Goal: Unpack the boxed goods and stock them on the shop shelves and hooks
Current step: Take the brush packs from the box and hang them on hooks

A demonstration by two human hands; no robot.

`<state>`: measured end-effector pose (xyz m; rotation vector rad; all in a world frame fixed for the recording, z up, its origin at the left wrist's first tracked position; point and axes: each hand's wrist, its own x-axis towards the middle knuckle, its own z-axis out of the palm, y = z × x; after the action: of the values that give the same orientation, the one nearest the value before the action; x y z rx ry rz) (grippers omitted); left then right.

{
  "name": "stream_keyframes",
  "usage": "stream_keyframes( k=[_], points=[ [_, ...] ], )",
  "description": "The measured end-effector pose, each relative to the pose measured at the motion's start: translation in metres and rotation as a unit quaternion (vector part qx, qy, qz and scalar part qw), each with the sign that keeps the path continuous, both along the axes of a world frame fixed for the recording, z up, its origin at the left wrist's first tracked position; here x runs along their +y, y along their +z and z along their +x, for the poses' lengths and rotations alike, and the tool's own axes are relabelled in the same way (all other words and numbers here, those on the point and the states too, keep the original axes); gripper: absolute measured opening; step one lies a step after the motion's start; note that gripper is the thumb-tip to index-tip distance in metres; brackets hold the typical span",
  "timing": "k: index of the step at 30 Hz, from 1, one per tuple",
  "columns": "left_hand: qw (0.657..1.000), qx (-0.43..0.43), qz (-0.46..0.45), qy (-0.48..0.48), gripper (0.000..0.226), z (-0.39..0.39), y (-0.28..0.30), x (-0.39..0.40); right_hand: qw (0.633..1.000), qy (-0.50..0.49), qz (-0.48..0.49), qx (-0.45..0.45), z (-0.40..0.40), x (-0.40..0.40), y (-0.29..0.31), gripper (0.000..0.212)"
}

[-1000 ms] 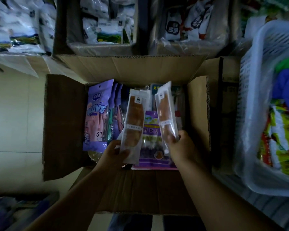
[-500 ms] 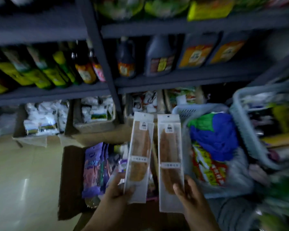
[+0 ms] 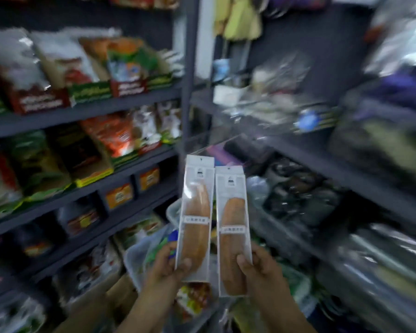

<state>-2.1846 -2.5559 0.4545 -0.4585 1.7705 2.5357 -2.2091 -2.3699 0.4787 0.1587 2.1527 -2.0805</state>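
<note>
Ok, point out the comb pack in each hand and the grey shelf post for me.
Left comb pack [image 3: 195, 219]: head view, on the wooden comb behind the clear front.
Right comb pack [image 3: 232, 239]: head view, on the comb near its white label.
Grey shelf post [image 3: 189, 75]: head view, on its upright middle.

Glossy plastic against matt metal, and much of it blurred

Your left hand [image 3: 165, 265] and right hand [image 3: 262, 266] each hold a comb packet: left packet [image 3: 197, 212] and right packet [image 3: 232, 227] are clear, shiny plastic sleeves with white paper-like headers, over smooth, wood-coloured combs. The shelf frame [image 3: 190, 68] looks matt dark painted metal; the far-left snack bags [image 3: 41, 66] catch light like glossy film.
</note>
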Motion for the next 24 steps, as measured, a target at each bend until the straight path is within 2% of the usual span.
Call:
stream_keyframes(
  k=[1, 3, 5, 6, 7, 8, 9, 11, 13, 14, 16, 19, 24],
  points=[
    [1.0, 0.008, -0.004, -0.011, 0.051, -0.008, 0.013, 0.018, 1.0, -0.024, 0.001, 0.015, 0.0, 0.02, 0.015, 0.014],
    [0.998, 0.033, 0.01, -0.05, 0.025, -0.021, 0.042, 0.054, 0.998, -0.055, 0.014, 0.039, 0.004, 0.06, 0.043, 0.014],
    [0.991, 0.063, 0.025, -0.118, 0.024, -0.026, 0.075, 0.088, 0.993, -0.101, 0.026, 0.061, 0.01, 0.104, 0.063, 0.011],
    [0.985, 0.078, 0.039, -0.146, 0.031, -0.029, 0.088, 0.105, 0.989, -0.127, 0.034, 0.074, 0.015, 0.125, 0.074, 0.011],
    [0.98, 0.097, 0.044, -0.169, 0.049, -0.031, 0.1, 0.12, 0.984, -0.148, 0.035, 0.09, 0.019, 0.144, 0.085, 0.01],
    [0.975, 0.114, 0.032, -0.186, 0.067, -0.034, 0.108, 0.134, 0.981, -0.163, 0.028, 0.105, 0.024, 0.161, 0.096, 0.01],
    [0.972, 0.128, 0.012, -0.196, 0.074, -0.037, 0.115, 0.147, 0.977, -0.177, 0.017, 0.119, 0.028, 0.176, 0.107, 0.009],
    [0.968, 0.138, 0.017, -0.21, 0.057, -0.043, 0.13, 0.176, 0.968, -0.205, 0.002, 0.142, 0.038, 0.201, 0.129, 0.016],
    [0.96, 0.158, 0.025, -0.229, 0.029, -0.048, 0.145, 0.205, 0.958, -0.234, -0.022, 0.166, 0.047, 0.224, 0.146, 0.01],
    [0.954, 0.171, 0.032, -0.244, 0.023, -0.048, 0.154, 0.219, 0.953, -0.244, -0.027, 0.176, 0.051, 0.235, 0.154, 0.009],
    [0.941, 0.192, 0.05, -0.275, 0.023, -0.045, 0.17, 0.24, 0.945, -0.257, -0.029, 0.199, 0.06, 0.251, 0.17, 0.008],
    [0.929, 0.212, 0.024, -0.304, 0.022, -0.046, 0.185, 0.266, 0.932, -0.29, -0.035, 0.215, 0.076, 0.27, 0.187, 0.01],
    [0.912, 0.208, 0.029, -0.352, 0.023, -0.046, 0.203, 0.298, 0.904, -0.36, 0.017, 0.23, 0.091, 0.295, 0.196, 0.013]
  ],
)
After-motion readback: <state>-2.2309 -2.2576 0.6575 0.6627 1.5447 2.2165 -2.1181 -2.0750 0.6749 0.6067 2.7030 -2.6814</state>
